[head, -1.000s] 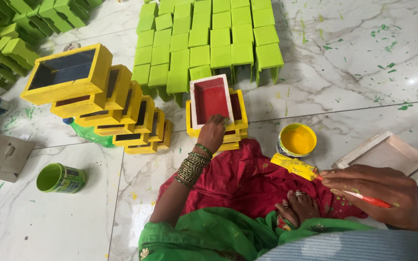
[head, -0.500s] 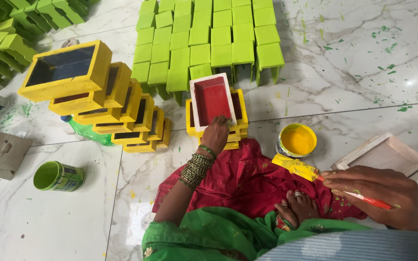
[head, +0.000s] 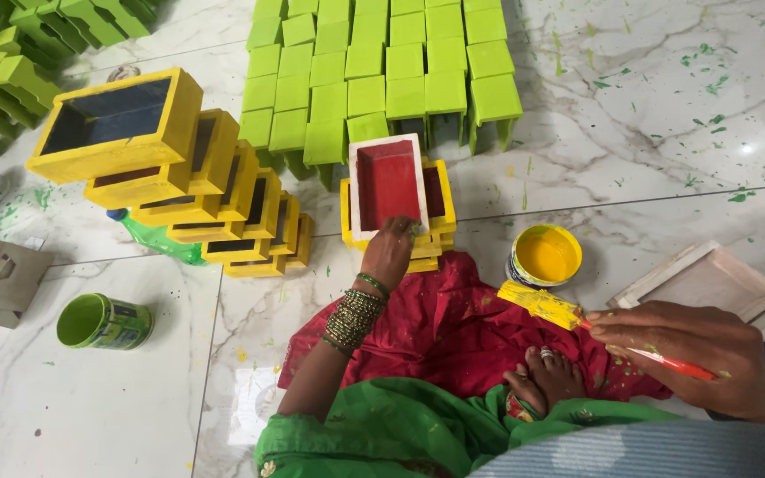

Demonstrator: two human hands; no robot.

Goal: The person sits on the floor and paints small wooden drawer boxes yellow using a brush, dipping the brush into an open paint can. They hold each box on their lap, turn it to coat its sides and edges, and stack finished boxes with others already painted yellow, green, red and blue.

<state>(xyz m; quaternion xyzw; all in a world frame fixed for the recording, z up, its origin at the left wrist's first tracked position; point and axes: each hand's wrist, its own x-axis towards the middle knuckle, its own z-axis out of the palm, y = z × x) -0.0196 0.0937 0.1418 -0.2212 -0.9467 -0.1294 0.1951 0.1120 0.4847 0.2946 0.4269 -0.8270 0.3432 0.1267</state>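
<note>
While the small rectangular wooden tray with the red inside and white rim [head: 389,184] sits on top of a short stack of yellow-painted trays [head: 440,205] on the white marble floor [head: 666,133], its near edge is touched by the left hand [head: 389,255], fingers curled on the rim. A red-handled brush with yellow-coated bristles [head: 568,315] is gripped tight by the right hand [head: 697,354]. An open can of yellow paint [head: 545,257] is parked just beside the stack. Rows of green painted blocks [head: 382,71] are laid out behind, a leaning row of yellow frames [head: 197,190] is further left, and a green paint can [head: 104,320] is well apart.
</note>
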